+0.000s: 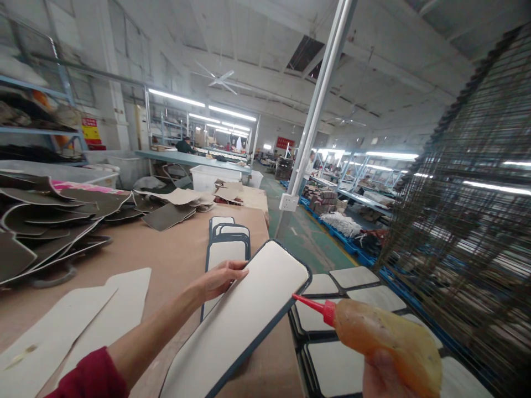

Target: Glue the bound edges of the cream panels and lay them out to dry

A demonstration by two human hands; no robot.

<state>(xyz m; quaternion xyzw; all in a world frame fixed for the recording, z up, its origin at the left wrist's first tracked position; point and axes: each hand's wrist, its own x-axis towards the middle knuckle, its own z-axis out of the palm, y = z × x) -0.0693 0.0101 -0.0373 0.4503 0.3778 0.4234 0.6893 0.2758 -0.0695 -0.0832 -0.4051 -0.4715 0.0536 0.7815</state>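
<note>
Left hand (pixel 218 279): we grip the dark-edged white panel (pixel 244 320), tilted above the table (pixel 166 254)
Right hand (pixel 384 378): we clasp a glue bottle (pixel 385 340) (red nozzle (pixel 313 305) just beside the panel's corner)

Left hand (pixel 219 278) on white panel (pixel 244 320), right hand (pixel 384 376) around glue bottle (pixel 385 342)

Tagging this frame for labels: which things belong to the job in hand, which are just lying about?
In hand: left hand holds white panel; right hand holds squeeze bottle, nozzle at the panel's rim.
Lying about: stacked panels on the table; loose panels at lower right; dark cut pieces; pale cut-outs; white bins.
</note>
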